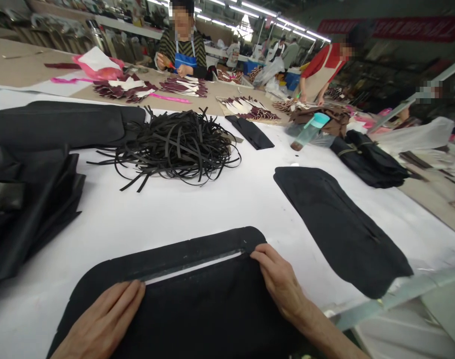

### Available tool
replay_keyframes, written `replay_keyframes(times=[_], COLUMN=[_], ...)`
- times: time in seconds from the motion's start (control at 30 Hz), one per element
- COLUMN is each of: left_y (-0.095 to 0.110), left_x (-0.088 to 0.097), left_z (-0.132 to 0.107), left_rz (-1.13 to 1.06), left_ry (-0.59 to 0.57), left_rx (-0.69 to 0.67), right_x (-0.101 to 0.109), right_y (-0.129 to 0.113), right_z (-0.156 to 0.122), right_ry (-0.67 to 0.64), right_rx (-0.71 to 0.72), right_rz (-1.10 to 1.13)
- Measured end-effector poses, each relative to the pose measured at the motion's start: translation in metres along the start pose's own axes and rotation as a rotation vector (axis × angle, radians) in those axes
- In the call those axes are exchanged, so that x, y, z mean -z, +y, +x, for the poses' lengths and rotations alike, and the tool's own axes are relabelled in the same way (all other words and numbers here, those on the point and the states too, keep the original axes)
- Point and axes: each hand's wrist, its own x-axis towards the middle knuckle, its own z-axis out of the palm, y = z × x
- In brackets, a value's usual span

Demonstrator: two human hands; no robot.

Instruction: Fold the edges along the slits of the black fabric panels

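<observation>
- Black panel (208, 311): lying at the near edge of the bench (227, 207), rounded far corners turned to the bench's far side; its long slot shows a pale strip. The lower part runs out of view.
- Left hand (103, 316): enters from the bottom, back of the hand up, fingers extended and pointing obliquely toward the slot.
- Right hand (279, 279): enters from the lower right, forearm slanting inward, wrist bent, fingers curled over the panel's right margin.
- Room: white surface shows between the panel and the strap heap (182, 144) toward the far edge, and between the right hand and the panel stack (335, 224). The stack reaches the pale edge strip (395, 290) at the bench's near right. Black sheets (36, 214) occupy the left side.
- Left hand state: fingers pressed together, tips touching the panel at the slot's left end; thumb hidden, pinch cannot be told.
- Right hand state: fingertips bunched on the panel beside the slot's right end; thumb unclear, grip cannot be confirmed.
</observation>
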Motion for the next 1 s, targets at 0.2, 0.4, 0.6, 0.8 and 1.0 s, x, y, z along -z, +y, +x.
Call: replay_keyframes(times=[0.2,0.4,0.6,0.8,1.0], left_y=[0.021,0.083,0.101,0.096,0.085], left_x=[0.014,-0.006,-0.031,-0.022,-0.008], left_z=[0.02,0.079,0.097,0.091,0.084], left_rz=[0.002,-0.003,0.082,0.085,0.077], left_ry=[0.0,-0.076,-0.134,-0.167,-0.211], left_rx=[-0.031,-0.11,-0.213,-0.229,-0.183], right_x=[-0.007,-0.015,-0.02,-0.022,-0.023], right_y=[-0.014,-0.023,-0.02,-0.015,-0.014], right_z=[0.007,0.016,0.003,-0.01,-0.013], right_ry=[0.025,-0.071,-0.054,-0.047,-0.056], right_rx=[0.064,0.248,0.382,0.326,0.336], right_rz=[-0.038,-0.17,-0.344,-0.438,-0.486])
